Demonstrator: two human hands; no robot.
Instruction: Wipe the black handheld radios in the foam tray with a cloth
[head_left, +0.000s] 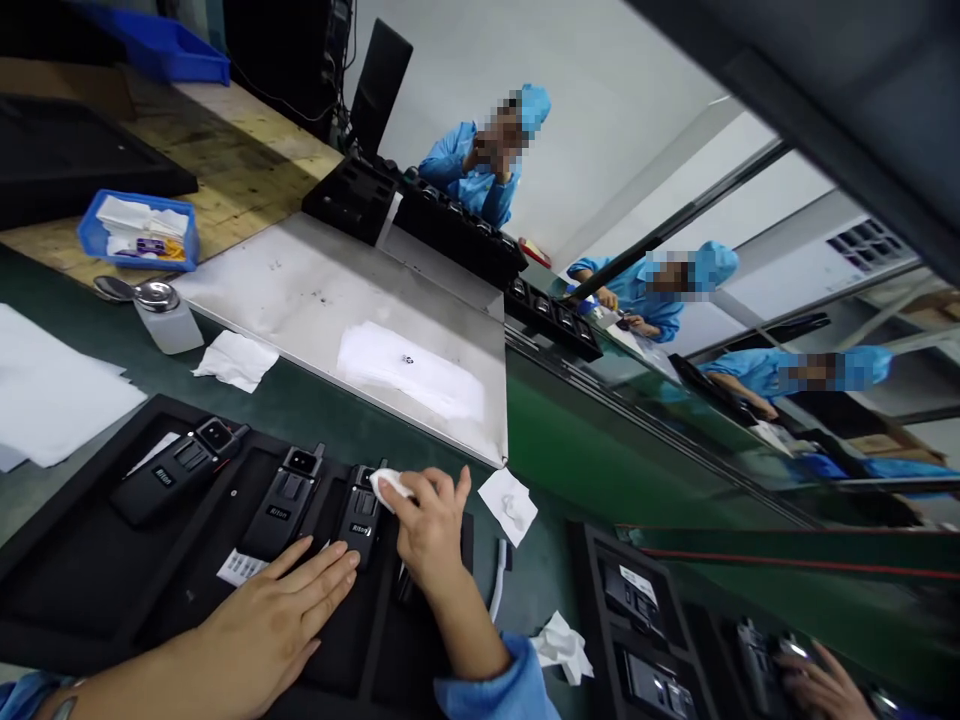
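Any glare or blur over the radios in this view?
Head view: radios, left hand and right hand with its wipe are sharp, evenly lit; glare sits only on the steel plate behind; the frame is tilted and bent at the edges; a dark bar top right is blurred.

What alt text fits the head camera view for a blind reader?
The right hand presses a white wipe onto a black handheld radio in a tray, while the left hand lies flat at its lower end. Two more radios sit further left; blue-suited people work beyond.
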